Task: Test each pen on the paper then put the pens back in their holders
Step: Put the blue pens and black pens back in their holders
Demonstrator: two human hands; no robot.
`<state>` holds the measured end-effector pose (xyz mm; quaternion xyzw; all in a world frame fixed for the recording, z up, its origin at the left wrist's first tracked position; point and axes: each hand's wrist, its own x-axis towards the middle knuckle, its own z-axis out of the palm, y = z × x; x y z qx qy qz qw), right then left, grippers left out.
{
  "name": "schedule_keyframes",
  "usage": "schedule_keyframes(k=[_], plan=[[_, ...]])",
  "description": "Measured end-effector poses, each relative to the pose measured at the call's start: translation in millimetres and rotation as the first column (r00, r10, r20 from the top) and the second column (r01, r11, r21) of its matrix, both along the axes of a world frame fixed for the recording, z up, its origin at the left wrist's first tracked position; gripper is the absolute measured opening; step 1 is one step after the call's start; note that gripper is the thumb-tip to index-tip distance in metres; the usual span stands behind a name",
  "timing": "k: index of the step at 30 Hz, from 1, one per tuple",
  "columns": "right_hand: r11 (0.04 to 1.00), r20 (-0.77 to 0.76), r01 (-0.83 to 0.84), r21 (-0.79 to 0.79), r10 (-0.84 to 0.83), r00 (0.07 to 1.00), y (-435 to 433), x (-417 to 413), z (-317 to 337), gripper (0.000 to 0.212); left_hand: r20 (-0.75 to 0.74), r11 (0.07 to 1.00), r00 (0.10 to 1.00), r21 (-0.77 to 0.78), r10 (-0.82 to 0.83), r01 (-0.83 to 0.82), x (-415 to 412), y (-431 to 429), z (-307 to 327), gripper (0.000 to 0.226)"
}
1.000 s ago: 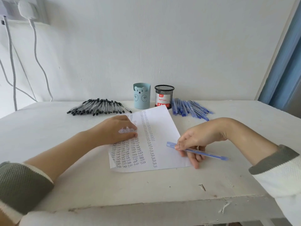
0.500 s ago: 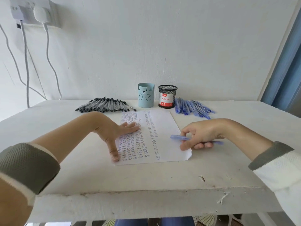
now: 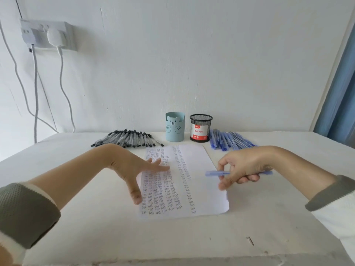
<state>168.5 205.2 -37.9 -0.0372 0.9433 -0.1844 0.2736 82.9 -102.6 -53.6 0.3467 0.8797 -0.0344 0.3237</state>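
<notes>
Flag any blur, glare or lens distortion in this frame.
Head view: soft, even light, no glare, faint shadows; left hand fingers smeared by motion over the paper; blue pen in the right hand slightly blurred; wide-angle lens bows the table at its far edge and tilts the blue curtain.

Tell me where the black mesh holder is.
In the head view the black mesh holder stands far back on the table, right of centre, between the bear cup and the blue pens.

Desk corner of a home room.
Worn white table (image 3: 172, 242) against bare wall (image 3: 192, 64), socket (image 3: 46, 34) with plugged-in cables (image 3: 35, 93), blue curtain (image 3: 338, 104).
</notes>
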Motion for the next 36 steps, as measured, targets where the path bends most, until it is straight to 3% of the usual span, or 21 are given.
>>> schedule_keyframes(k=[3, 6, 9, 12, 15, 16, 19, 23, 26, 28, 30, 32, 34, 36], plan=[[0.971, -0.195, 0.054, -0.233, -0.101, 0.976, -1.5, -26.0, 11.1, 0.027, -0.013, 0.92, 0.99, 0.371, 0.139, -0.124, -18.0, -3.4, 16.1, 0.101], [0.947, -0.489, 0.094, -0.308, -0.242, 0.838, 4.5, -72.8, 14.0, 0.02, -0.157, 0.746, 0.921, 0.641, 0.357, -0.179, -58.1, 8.3, 26.9, 0.088], [0.932, -0.66, 0.179, -0.316, -0.351, 0.664, 10.7, -122.0, 8.5, 0.019, -0.035, 0.445, 0.801, 0.845, 0.598, -0.295, -99.5, 33.1, 17.3, 0.079], [0.937, -0.694, 0.267, -0.225, -0.347, 0.632, 14.5, -162.5, -6.7, 0.05, 0.129, 0.269, 0.724, 0.873, 0.677, -0.407, -135.7, 59.8, -3.1, 0.09], [0.93, -0.68, 0.296, -0.219, -0.363, 0.637, 19.2, -188.1, -21.0, 0.094, 0.179, 0.23, 0.696, 0.862, 0.696, -0.452, -160.8, 77.8, -21.0, 0.106], [0.928, -0.685, 0.291, -0.231, -0.367, 0.629, 20.2, -194.9, -23.7, 0.096, 0.181, 0.221, 0.692, 0.866, 0.699, -0.449, -166.7, 82.0, -23.6, 0.109], [0.931, -0.707, 0.27, -0.246, -0.363, 0.608, 17.0, -203.1, -24.7, 0.066, 0.195, 0.233, 0.733, 0.868, 0.652, -0.438, -178.9, 92.7, -27.1, 0.109], [0.93, -0.723, 0.196, -0.312, -0.366, 0.585, 16.9, -207.0, -30.2, 0.053, 0.142, 0.265, 0.748, 0.879, 0.649, -0.397, -185.6, 97.7, -32.2, 0.079], [0.909, -0.713, 0.171, -0.381, -0.406, 0.572, 15.2, -201.0, -28.7, 0.049, 0.137, 0.249, 0.734, 0.886, 0.665, -0.391, -183.8, 94.7, -33.5, 0.074], [0.897, -0.714, 0.169, -0.408, -0.429, 0.553, 12.7, -194.5, -27.8, 0.042, 0.14, 0.226, 0.728, 0.896, 0.671, -0.382, -180.2, 92.0, -33.5, 0.075], [0.896, -0.735, 0.191, -0.401, -0.439, 0.516, 9.6, -190.0, -26.0, 0.029, 0.185, 0.147, 0.721, 0.916, 0.668, -0.372, -170.9, 89.8, -27.0, 0.075], [0.889, -0.735, 0.188, -0.418, -0.452, 0.505, 6.0, -184.8, -21.1, 0.03, 0.226, 0.082, 0.722, 0.928, 0.654, -0.364, -160.3, 84.9, -15.8, 0.073], [0.878, -0.727, 0.16, -0.452, -0.466, 0.505, 2.0, -177.9, -16.2, 0.047, 0.207, 0.105, 0.734, 0.929, 0.647, -0.354, -145.9, 75.7, -5.8, 0.072], [0.874, -0.724, 0.122, -0.471, -0.462, 0.512, -3.4, -166.7, -11.8, 0.048, 0.17, 0.151, 0.744, 0.927, 0.647, -0.343, -129.7, 64.6, -2.0, 0.073]])
